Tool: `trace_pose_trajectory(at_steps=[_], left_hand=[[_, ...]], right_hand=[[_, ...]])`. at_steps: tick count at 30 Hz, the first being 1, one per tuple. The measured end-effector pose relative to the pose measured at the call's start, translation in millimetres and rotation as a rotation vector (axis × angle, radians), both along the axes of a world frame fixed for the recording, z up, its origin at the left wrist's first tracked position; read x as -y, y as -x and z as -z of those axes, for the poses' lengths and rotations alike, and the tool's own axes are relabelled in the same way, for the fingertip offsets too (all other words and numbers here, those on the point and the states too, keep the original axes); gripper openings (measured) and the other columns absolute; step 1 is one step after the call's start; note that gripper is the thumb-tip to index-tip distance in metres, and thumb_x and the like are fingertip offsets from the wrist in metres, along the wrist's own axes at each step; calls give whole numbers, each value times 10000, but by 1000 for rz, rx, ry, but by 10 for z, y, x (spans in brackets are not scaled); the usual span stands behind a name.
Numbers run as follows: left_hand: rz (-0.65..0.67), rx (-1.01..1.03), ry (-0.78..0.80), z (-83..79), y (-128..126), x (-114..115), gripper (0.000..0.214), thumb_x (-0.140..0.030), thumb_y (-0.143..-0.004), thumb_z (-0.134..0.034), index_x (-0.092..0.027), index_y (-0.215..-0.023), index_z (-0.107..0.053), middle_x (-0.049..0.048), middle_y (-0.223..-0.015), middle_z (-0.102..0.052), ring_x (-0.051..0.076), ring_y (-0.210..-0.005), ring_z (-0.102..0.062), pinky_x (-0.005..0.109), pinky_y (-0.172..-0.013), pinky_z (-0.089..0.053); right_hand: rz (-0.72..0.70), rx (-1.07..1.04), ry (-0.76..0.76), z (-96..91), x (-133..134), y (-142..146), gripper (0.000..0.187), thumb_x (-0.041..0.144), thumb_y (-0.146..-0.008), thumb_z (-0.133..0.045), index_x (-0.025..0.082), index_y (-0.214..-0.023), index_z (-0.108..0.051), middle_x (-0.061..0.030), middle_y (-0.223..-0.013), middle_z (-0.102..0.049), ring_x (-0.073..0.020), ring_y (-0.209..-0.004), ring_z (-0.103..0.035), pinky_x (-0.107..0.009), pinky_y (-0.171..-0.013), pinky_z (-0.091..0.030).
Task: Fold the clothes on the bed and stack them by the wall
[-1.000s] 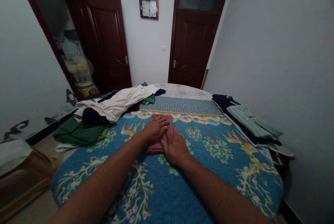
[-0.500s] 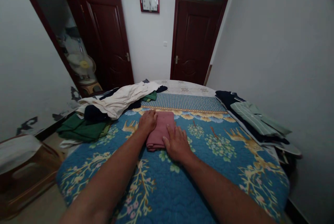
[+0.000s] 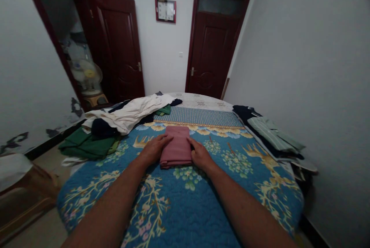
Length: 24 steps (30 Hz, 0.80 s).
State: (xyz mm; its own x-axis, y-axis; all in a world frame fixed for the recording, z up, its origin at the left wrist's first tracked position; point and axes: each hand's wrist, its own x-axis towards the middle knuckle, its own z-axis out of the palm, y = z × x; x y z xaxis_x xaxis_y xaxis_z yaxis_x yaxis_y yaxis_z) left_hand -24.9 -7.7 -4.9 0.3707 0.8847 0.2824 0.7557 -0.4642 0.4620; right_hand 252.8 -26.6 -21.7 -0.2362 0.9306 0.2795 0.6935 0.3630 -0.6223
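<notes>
A pink garment (image 3: 177, 147), folded into a compact rectangle, lies flat on the blue patterned bedspread (image 3: 190, 209). My left hand (image 3: 154, 149) grips its left side, fingertips over the top edge of the cloth. On the opposite side, my right hand (image 3: 201, 156) is closed around the right edge, its lower fingers partly hidden. Which kind of garment it is cannot be told from the folded shape.
Loose clothes lie at the left, with a cream garment (image 3: 127, 115) over dark ones and a green garment (image 3: 83, 144). Folded clothes, a striped light-green shirt (image 3: 270, 132) on top, are stacked at the right. A stool (image 3: 27, 186) stands left of the bed.
My left hand has slid down the garment's left side. My right hand has moved from the top of the cloth to its right edge. The view has tilted up slightly.
</notes>
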Motion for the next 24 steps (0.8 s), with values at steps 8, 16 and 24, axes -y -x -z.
trace_pose_trajectory(at_steps=[8,16,24], left_hand=[[64,27,2,127,148,-230,597,-328,-941,-511,-286,-1507,-694,130,-1645,-587,411,-1414,-635,608,-1194,-486],[36,97,78,82,124,-218,650,-411,-837,-609,-286,-1466,-714,107,-1607,-630,424,-1412,-620,620,-1225,-458],[149,83,20,-59,36,-109,609,-497,-870,-652,-271,-1429,-736,120,-1660,-573,376,-1530,-525,532,-1312,-381]], right_hand=[[-93,83,-106,35,-182,-115,701,143,-921,-612,245,-1613,-568,-71,-1448,-723,-234,-1287,-645,-381,-1192,-469],[-126,125,-188,64,-264,-74,610,149,-952,-638,306,-1541,-633,-80,-1358,-701,-233,-1231,-610,-395,-1134,-480],[-152,-21,-359,-166,-117,44,452,233,-999,-608,222,-1449,-645,-140,-1564,-574,-241,-1485,-481,-442,-1265,-372]])
